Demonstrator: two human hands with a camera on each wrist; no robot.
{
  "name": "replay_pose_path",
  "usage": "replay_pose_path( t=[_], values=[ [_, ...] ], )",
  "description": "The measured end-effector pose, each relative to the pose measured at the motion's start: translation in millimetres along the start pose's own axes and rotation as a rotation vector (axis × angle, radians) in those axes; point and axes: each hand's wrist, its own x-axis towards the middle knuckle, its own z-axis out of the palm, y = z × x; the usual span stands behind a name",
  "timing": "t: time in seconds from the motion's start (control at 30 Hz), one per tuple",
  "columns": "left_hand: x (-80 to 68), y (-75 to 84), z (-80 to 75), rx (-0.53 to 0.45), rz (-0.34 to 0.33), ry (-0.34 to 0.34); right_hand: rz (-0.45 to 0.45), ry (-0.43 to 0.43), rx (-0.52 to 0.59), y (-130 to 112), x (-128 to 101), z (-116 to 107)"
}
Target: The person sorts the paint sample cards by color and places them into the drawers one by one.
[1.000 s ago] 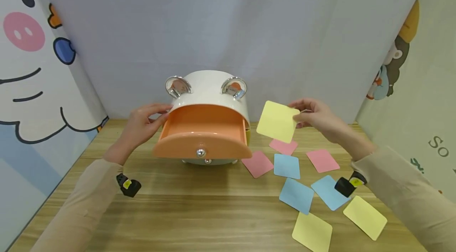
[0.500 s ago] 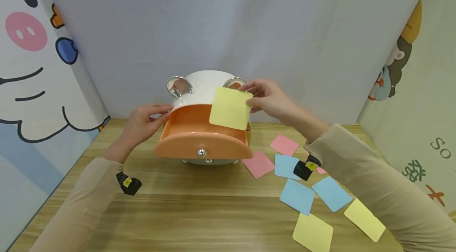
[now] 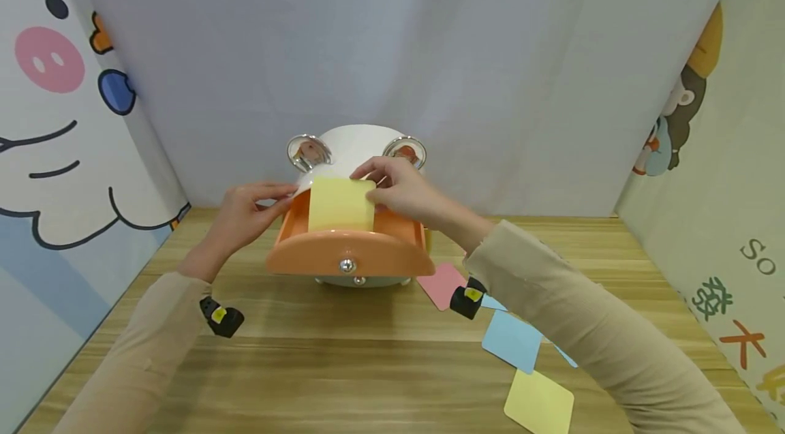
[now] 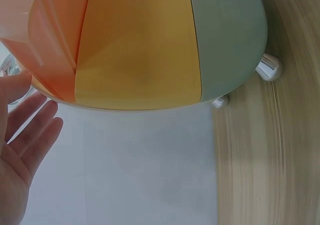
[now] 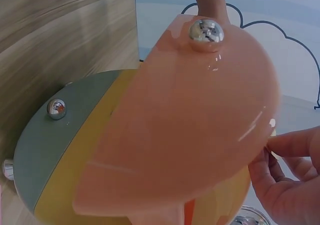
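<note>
Shifted left and lowered since half a second ago: the right sleeve (image 3: 552, 291), the right grip (image 3: 397, 185) and the yellow card (image 3: 341, 206), while the left grip (image 3: 253, 209) was kept put. So the card got taken from in front of the opening's right side to roughly mid-drawer, which looked a lot like it was being slotted in, just not released.

As for looks: on the wood-grain counter (image 3: 294, 366) was set a rounded white cabinet (image 3: 362, 144), mustard and green lower down. Its orange drawer (image 3: 306, 255) was pulled out at the top. Left rim was touched by the left grip, fingers loose and fairly straight. The yellow card was pinched between thumb and fingers of the right grip, its bottom edge hidden behind the drawer front, so whether the drawer floor was touched couldn't be told. Plain and round-cornered, no crease to be seen. Smallest bit: one shiny knob (image 3: 347, 265), centred on the drawer front.
</note>
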Motion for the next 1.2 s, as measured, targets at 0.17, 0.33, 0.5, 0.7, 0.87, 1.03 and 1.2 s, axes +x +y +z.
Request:
replay_pose_path(
  t=[0.17,0.33,0.5,0.7,0.87,1.03,1.2],
  values=[
    [0.0,0.3,-0.7,-0.003,-0.002,-0.003,0.003,-0.035,-0.009,2,4,8],
    [0.1,0.0,-1.4,-0.004,-0.009,-0.006,0.013,-0.066,-0.017,3,5,16],
    [0.1,-1.0,-1.6,0.005,-0.007,-0.01,0.027,-0.086,-0.033,5,4,21],
    [-0.3,-1.4,-0.5,0.007,-0.021,-0.022,0.061,-0.107,-0.066,10,5,26],
    [-1.1,-0.7,0.4,0.003,-0.034,-0.03,0.078,-0.13,-0.066,13,7,27],
    [-1.2,-1.2,0.6,0.005,-0.039,-0.031,0.053,-0.147,-0.083,15,7,23],
    [-0.8,-1.8,0.3,0.001,-0.034,-0.025,-0.009,-0.165,-0.086,13,5,16]
  ],
)
